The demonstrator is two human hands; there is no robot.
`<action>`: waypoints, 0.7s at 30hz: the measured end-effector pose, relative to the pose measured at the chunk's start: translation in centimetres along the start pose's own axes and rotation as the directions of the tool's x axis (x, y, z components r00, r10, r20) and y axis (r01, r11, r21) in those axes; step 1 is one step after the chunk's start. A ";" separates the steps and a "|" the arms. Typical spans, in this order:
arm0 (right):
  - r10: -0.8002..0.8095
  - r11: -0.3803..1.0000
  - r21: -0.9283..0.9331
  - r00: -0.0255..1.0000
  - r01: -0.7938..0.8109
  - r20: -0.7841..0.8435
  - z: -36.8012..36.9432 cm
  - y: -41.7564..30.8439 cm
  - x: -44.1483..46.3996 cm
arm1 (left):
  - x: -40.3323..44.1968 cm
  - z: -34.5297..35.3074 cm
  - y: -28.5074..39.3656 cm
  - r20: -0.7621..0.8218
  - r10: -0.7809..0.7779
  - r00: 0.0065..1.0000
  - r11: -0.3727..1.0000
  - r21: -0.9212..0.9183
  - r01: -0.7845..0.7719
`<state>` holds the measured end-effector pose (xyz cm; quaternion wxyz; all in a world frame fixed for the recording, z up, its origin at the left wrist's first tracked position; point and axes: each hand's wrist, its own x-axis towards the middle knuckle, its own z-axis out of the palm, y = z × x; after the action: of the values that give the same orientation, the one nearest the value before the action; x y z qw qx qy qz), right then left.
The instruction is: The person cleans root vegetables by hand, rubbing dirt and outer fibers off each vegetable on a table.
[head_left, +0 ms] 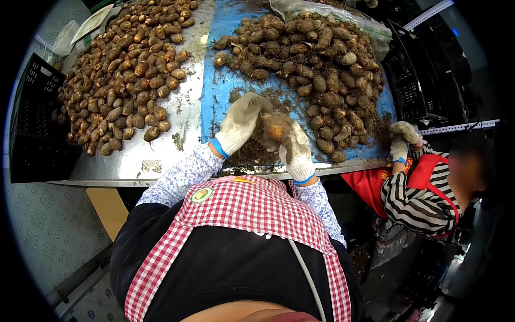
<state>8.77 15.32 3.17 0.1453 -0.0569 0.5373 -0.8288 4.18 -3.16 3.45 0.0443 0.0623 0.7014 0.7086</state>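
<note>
Over the near edge of the blue sheet, a brown taro root (276,132) with a paler orange-brown patch sits between my two gloved hands. My left hand (242,119), in a soiled white glove, curls its fingers around the root's left and upper side. On the other side, my right hand (298,153) is closed against the same root, its glove also dirty. The fingertips are partly hidden and slightly blurred. Beneath the hands lie loose soil and root fibres (252,153). Beyond them, a heap of hairy, soil-covered taro (316,70) covers the blue sheet (217,91).
On the left, a pile of cleaner taro (129,75) rests on the metal table (179,118). Black crates stand at the far left (35,123) and right (410,80). A co-worker in a striped top (421,196) has gloved hands at the table's right edge.
</note>
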 end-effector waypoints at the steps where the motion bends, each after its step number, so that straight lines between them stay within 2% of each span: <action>1: -0.049 0.993 0.111 0.999 0.049 -0.002 0.0 0.3 0.0 | 0.4 -0.1 -0.5 -0.010 0.008 1.000 0.999 -0.049 -0.008; 2: -0.036 0.990 0.135 0.999 0.038 -0.018 -0.4 0.6 0.1 | 0.3 0.0 1.5 -0.033 -0.043 0.999 0.996 0.076 0.045; 4: -0.010 0.982 0.188 0.998 0.021 -0.058 -1.9 2.0 0.1 | 0.5 0.2 1.0 -0.029 0.140 0.990 0.946 0.301 -0.124; 5: -0.099 0.976 -0.199 0.994 0.087 -0.052 -3.5 2.9 -0.1 | 0.4 0.3 0.7 -0.013 0.225 0.974 0.892 0.406 -0.200; 6: -0.178 0.819 -0.556 0.984 0.142 -0.010 -5.7 3.9 -0.1 | 0.1 0.2 1.6 0.037 0.131 0.991 0.918 0.372 -0.136; 9: -0.277 0.557 -0.816 0.961 0.155 -0.007 -6.9 5.4 0.2 | -1.3 0.0 5.7 0.185 -0.116 0.976 0.943 0.329 0.049; 10: -0.329 0.280 -0.942 0.940 0.188 0.090 -7.0 4.7 -0.8 | -1.6 0.6 6.4 0.222 -0.181 0.958 0.934 0.345 0.096; 11: -0.346 -0.023 -0.978 0.917 0.205 0.201 -6.5 3.9 -1.3 | -1.9 0.9 6.7 0.255 -0.246 0.935 0.922 0.360 0.144; 12: -0.385 0.120 -0.950 0.895 0.289 0.224 -6.1 4.7 -0.6 | -2.2 0.7 5.9 0.234 -0.102 0.967 0.918 0.397 0.000; 13: -0.282 0.566 -0.795 0.957 0.218 0.061 -5.6 4.2 -0.6 | -2.2 0.5 6.0 0.222 -0.127 0.967 0.922 0.385 0.032; 14: -0.111 0.881 -0.466 0.993 0.079 -0.041 -3.1 1.3 -0.6 | -1.9 0.2 6.3 0.215 -0.149 0.965 0.926 0.374 0.060; 15: -0.152 0.824 -0.551 0.988 0.132 0.008 -4.3 2.5 -0.5 | -1.5 0.1 6.4 0.210 -0.172 0.962 0.929 0.359 0.088; 16: -0.193 0.756 -0.628 0.980 0.186 0.058 -5.5 3.8 -0.4 | -1.3 -0.3 4.0 0.229 0.047 0.972 0.976 0.196 -0.093; 17: -0.232 0.679 -0.694 0.967 0.240 0.108 -5.6 4.2 -0.2 | -0.9 -0.4 3.5 0.234 0.036 0.972 0.973 0.212 -0.087; 18: -0.256 0.665 -0.695 0.958 0.273 0.131 -5.7 4.4 -0.4 | -0.4 -0.6 3.2 0.240 0.026 0.970 0.970 0.229 -0.082; 19: -0.198 0.864 -0.426 0.959 0.269 0.203 -5.9 4.4 0.1 | -0.1 -0.7 2.9 0.244 0.016 0.970 0.967 0.244 -0.078; 20: -0.139 0.983 -0.075 0.952 0.165 0.274 -5.4 3.8 0.5 | 0.0 -0.6 3.3 0.224 0.015 0.974 0.964 0.254 -0.074; 21: -0.078 0.976 0.217 0.936 0.002 0.342 -4.8 3.2 1.0 | -0.1 -0.4 3.9 0.235 -0.001 0.972 0.959 0.276 -0.065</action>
<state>7.19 18.05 -1.80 0.2265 -0.1981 0.4097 -0.8612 4.29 -3.58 7.35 0.1054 0.1620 0.7839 0.5900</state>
